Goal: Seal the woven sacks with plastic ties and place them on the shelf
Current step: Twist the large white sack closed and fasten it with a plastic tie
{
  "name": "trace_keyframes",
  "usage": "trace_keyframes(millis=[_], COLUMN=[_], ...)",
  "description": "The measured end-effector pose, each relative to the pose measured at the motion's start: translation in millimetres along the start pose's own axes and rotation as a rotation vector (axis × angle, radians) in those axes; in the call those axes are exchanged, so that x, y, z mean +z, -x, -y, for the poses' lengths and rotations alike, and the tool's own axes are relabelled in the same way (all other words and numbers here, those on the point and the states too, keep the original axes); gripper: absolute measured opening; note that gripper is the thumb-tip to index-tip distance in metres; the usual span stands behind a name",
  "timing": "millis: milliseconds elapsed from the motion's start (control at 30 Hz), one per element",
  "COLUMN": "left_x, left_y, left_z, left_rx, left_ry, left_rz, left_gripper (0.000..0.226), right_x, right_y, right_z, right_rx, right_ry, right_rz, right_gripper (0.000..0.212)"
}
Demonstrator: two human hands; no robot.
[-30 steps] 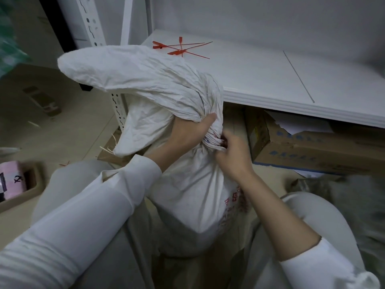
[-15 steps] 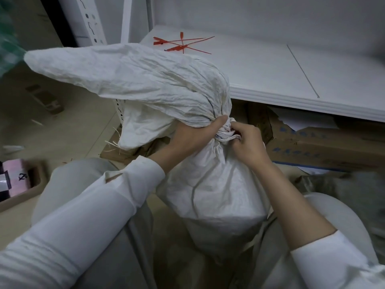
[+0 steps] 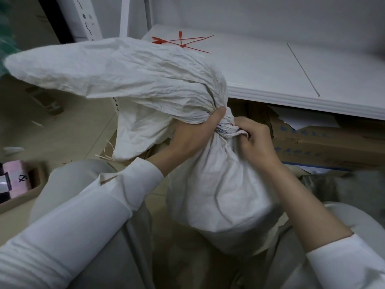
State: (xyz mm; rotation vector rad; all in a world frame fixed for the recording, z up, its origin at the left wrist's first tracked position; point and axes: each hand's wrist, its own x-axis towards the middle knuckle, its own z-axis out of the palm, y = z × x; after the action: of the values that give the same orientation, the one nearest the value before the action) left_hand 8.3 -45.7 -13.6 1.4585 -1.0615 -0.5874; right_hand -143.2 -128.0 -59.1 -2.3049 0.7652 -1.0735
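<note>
Sack [image 3: 218, 195] lifted higher; both hands [image 3: 191, 138] still grip neck

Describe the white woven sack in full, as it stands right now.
The woven sack is white, crinkled fabric with a full, rounded lower body standing upright between the person's knees. Its neck is bunched tight, with blue print just visible there. The left hand grips the neck; the right hand pinches it from the other side. The loose top flops leftward, with frayed threads at its edge.
</note>
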Motion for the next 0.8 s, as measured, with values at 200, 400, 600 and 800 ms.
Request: trace_keyframes(millis=[200, 400, 600, 800], left_x=[7, 14, 26, 26], left_y=[-10, -20, -6, 5], left_z=[10, 19, 15, 8], left_rx=[-0.242, -0.347, -0.226, -0.108], left_ry=[0.086, 0.159, 0.061, 0.016], left_rz=[-0.077, -0.145, -0.139, -0.059], left_gripper=[0.068, 0.075, 0.063, 0.045], right_x=[-2, 0, 17, 30], right_y=[11, 26, 43, 37], right_z=[-8, 20, 31, 27], right_rx=[0.220, 0.394, 0.519, 0.562], right_ry=[0.566, 0.592, 0.342, 0.147], right_rz=[-0.210, -0.069, 0.145, 0.103], right_gripper=[0.049, 0.053, 0.105, 0.118])
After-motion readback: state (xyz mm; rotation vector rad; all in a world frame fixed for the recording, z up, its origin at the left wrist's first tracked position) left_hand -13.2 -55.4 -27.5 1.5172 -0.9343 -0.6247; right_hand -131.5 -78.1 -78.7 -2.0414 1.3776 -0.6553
